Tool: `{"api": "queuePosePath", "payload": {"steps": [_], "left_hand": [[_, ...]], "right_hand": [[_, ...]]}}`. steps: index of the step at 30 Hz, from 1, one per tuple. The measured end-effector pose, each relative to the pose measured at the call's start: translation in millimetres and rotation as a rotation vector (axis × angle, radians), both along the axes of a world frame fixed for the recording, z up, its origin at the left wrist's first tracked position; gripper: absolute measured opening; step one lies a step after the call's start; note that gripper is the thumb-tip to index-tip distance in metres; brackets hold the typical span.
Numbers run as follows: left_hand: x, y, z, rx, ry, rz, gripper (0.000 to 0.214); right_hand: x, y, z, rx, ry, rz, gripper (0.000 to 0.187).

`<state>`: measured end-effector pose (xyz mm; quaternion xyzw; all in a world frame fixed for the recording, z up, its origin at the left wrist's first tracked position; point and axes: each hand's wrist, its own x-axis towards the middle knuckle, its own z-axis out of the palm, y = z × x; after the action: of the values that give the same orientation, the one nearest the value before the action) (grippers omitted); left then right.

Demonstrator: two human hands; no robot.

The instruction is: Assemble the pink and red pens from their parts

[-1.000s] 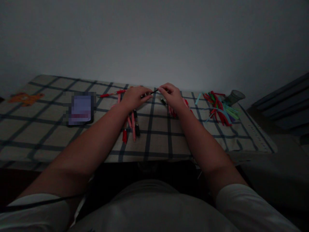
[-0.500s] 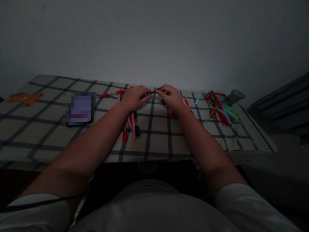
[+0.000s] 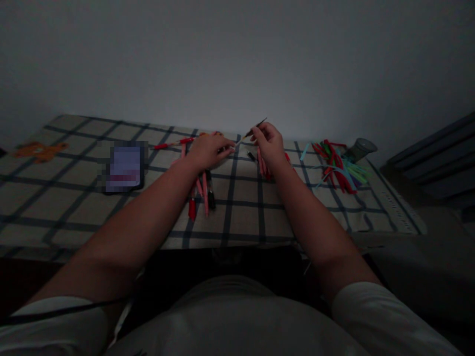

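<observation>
Tilted more steeply since the earlier frame, the slim rod (image 3: 248, 134) shows more of its length as the right hand (image 3: 270, 142) shifts slightly right, farther from the left hand (image 3: 208, 151); the step in hand looks like fine handling of this 1 piece, and the next move seems to call for a steady pinch. Right fingertips grasp the rod partway along, its dark tip jutting up and right past them, its pale end slanting down near the left fingertips; whether the left hand grips anything, I cannot tell; pens (image 3: 204, 193) lie nearer, below it.
</observation>
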<state>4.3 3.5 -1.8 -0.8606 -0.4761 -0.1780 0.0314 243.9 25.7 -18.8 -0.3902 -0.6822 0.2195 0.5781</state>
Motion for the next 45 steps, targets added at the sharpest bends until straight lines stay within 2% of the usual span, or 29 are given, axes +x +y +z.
{"api": "queuePosePath", "payload": {"steps": [5, 9, 14, 18, 21, 25, 34, 45], "left_hand": [[-1.1, 3.1, -3.1, 0.015, -0.033, -0.012, 0.040], [-3.1, 5.9, -6.1, 0.040, -0.074, -0.039, 0.040], [-3.7, 6.6, -6.2, 0.036, -0.075, -0.041, 0.040], [-3.6, 6.5, -5.6, 0.048, -0.069, -0.049, 0.041], [-4.3, 7.1, -6.2, 0.053, -0.073, -0.062, 0.042], [-5.4, 9.3, -8.1, 0.049, -0.086, -0.079, 0.042], [-4.9, 9.9, -8.3, 0.056, -0.074, -0.077, 0.041], [-4.3, 9.5, -7.7, 0.051, -0.051, -0.061, 0.042]], "right_hand": [[-3.9, -7.8, 8.2, -0.107, -0.042, -0.041, 0.051], [-5.6, -11.5, 9.6, -0.201, -0.122, -0.120, 0.032], [-4.4, -11.6, 4.5, -0.284, -0.218, -0.121, 0.011], [-1.9, -17.5, 5.8, -0.345, -0.419, -0.169, 0.018], [-0.9, -24.4, 12.1, -0.334, -0.619, -0.205, 0.024], [-2.1, -32.1, 21.7, -0.343, -0.763, -0.225, 0.029], [-3.8, -39.5, 27.7, -0.377, -0.835, -0.244, 0.041], [-4.0, -39.0, 26.4, -0.373, -0.933, -0.234, 0.041]]}}
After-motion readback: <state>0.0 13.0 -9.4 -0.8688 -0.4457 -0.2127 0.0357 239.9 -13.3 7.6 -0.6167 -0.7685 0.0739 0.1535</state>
